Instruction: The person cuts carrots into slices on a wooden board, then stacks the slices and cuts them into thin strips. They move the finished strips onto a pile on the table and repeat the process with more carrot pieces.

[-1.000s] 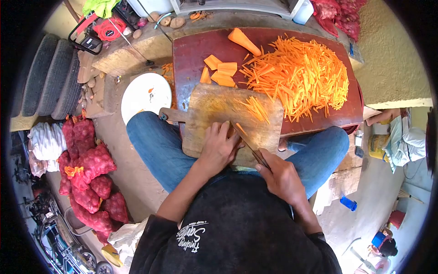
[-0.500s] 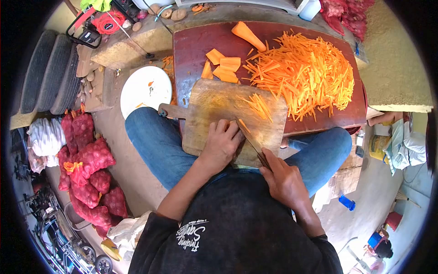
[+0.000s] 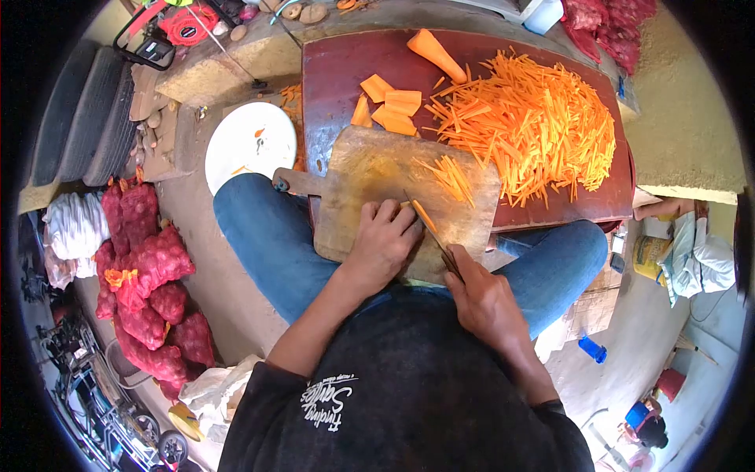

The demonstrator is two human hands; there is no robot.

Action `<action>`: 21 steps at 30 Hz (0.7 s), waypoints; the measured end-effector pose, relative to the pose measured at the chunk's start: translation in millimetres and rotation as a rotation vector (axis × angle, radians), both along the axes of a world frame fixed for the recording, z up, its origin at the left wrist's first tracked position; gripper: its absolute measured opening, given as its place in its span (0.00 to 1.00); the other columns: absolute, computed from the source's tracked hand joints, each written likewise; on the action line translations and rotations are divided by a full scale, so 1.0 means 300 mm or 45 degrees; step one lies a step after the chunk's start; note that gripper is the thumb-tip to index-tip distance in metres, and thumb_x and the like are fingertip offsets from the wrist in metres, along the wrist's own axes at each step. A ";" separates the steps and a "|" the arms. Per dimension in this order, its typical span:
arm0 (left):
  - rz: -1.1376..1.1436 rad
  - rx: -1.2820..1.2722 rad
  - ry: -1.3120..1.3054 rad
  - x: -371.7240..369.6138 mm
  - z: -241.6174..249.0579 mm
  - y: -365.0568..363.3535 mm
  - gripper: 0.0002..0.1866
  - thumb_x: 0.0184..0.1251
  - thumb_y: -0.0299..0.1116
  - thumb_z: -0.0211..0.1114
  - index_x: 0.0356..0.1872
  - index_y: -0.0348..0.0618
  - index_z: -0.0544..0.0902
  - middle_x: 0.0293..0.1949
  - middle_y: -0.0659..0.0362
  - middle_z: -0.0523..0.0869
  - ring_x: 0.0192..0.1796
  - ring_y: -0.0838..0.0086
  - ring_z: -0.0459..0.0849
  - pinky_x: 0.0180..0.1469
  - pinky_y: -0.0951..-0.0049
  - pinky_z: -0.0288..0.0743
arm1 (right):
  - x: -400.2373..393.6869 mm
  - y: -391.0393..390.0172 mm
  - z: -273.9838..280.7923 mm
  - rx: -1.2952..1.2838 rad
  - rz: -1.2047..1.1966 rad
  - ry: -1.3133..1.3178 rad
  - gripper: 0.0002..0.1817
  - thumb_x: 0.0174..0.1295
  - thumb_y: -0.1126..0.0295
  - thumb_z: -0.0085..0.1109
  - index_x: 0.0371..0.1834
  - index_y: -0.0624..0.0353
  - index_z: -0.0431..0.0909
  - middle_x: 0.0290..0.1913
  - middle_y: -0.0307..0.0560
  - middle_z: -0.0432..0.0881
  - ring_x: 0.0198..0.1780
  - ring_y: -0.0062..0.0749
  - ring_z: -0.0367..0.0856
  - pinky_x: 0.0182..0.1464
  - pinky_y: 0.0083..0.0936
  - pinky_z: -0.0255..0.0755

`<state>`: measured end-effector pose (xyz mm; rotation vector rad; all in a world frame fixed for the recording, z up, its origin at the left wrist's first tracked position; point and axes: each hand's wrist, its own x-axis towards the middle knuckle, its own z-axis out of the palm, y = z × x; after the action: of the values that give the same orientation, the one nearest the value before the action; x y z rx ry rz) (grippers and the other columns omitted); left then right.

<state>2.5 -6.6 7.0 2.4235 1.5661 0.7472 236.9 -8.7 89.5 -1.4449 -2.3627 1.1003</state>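
Observation:
On the wooden cutting board (image 3: 370,149), my left hand (image 3: 385,236) is closed, fingers curled and pressed down beside the blade. A carrot slice under its fingertips is almost wholly hidden. My right hand (image 3: 486,299) is wrapped round the handle of a knife (image 3: 437,240), whose blade lies along the left fingertips. Against the blade's right side lies a thin carrot strip (image 3: 425,216). A small bunch of cut carrot strips (image 3: 454,181) rests on the board's right part. Beyond the board are flat carrot slices (image 3: 403,102) and a peeled carrot (image 3: 435,55).
A large heap of carrot strips (image 3: 543,126) covers the right of the dark red table (image 3: 330,63). At left stands a round white lid or stool top (image 3: 252,145) with carrot scraps. Red mesh sacks (image 3: 149,275) and stacked tyres (image 3: 79,118) line the left side.
The knife and right hand have shifted slightly, and the carrot strip beside the blade shows more. My left hand keeps its place on the board. The whole view has moved a little.

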 end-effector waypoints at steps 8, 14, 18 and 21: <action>0.061 0.032 0.010 0.003 -0.014 -0.010 0.13 0.70 0.35 0.72 0.52 0.46 0.93 0.53 0.59 0.86 0.58 0.59 0.81 0.62 0.50 0.68 | -0.024 0.040 0.011 -0.005 0.009 0.078 0.23 0.82 0.71 0.65 0.75 0.63 0.75 0.51 0.72 0.91 0.51 0.73 0.91 0.48 0.59 0.84; 0.044 0.034 0.033 -0.002 -0.015 -0.008 0.13 0.71 0.35 0.72 0.53 0.47 0.93 0.54 0.60 0.87 0.57 0.59 0.81 0.62 0.51 0.69 | -0.025 0.029 -0.028 0.012 0.012 0.075 0.23 0.81 0.71 0.66 0.75 0.63 0.75 0.50 0.72 0.91 0.51 0.73 0.91 0.47 0.58 0.84; 0.043 0.025 0.065 -0.008 -0.003 -0.009 0.13 0.72 0.35 0.72 0.53 0.46 0.93 0.54 0.60 0.87 0.57 0.59 0.81 0.62 0.51 0.69 | -0.060 0.064 -0.048 0.149 0.059 0.183 0.25 0.81 0.70 0.66 0.76 0.62 0.72 0.45 0.71 0.90 0.44 0.73 0.91 0.42 0.60 0.84; 0.053 0.018 0.001 -0.009 -0.018 -0.017 0.13 0.72 0.35 0.73 0.53 0.45 0.93 0.55 0.59 0.87 0.58 0.59 0.82 0.63 0.50 0.70 | -0.015 0.029 -0.013 0.102 0.080 0.147 0.27 0.80 0.69 0.66 0.77 0.63 0.71 0.43 0.71 0.90 0.42 0.74 0.91 0.41 0.61 0.85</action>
<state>-0.4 -11.8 1.7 2.4084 1.6213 0.7673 232.4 0.1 85.6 -1.2540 -2.3577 1.0599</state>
